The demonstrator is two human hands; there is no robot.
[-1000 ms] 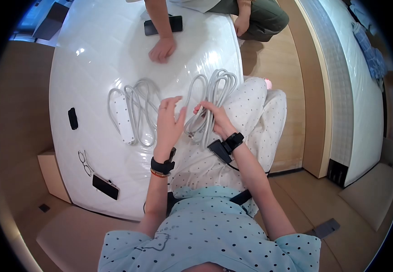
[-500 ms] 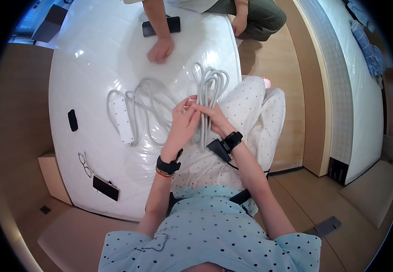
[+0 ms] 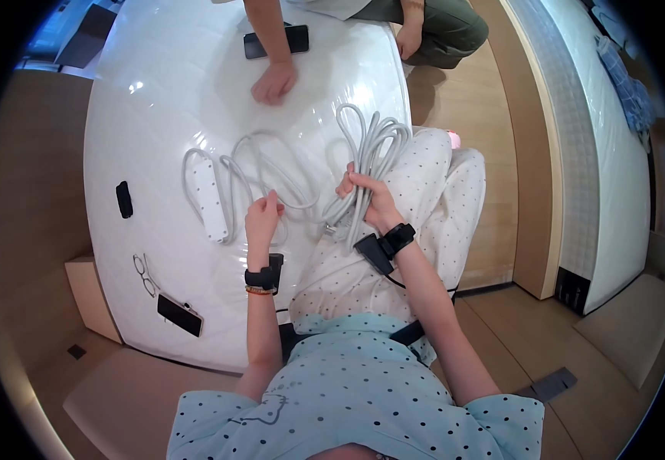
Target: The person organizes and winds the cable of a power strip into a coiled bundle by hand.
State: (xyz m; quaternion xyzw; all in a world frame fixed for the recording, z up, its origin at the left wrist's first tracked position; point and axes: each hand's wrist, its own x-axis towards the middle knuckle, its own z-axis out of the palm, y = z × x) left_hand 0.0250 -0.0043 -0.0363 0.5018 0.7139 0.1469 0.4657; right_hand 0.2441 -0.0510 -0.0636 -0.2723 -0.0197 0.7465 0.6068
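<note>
My right hand (image 3: pixel 375 201) is wrapped round a looped bundle of light grey cable (image 3: pixel 378 149) above my lap, its loops fanning out past the fingers. A metallic plug end (image 3: pixel 331 228) seems to hang by the bundle. To the left, my left hand (image 3: pixel 262 218) is closed in a pinch at the loose part of the cable, over the bed. Loose loops lie between that hand and a white power strip (image 3: pixel 208 201) on the plastic-covered mattress (image 3: pixel 156 123).
Across the mattress, another person's hand (image 3: pixel 274 83) rests near a dark phone (image 3: pixel 276 41). At the left lie a small black object (image 3: pixel 123 199), eyeglasses (image 3: pixel 144 274) and a second phone (image 3: pixel 180 314). A second mattress (image 3: pixel 601 153) stands at the right.
My left hand has moved left from the bundle to the loose cable. The bundle in my right hand has spread and tilted to the right.
</note>
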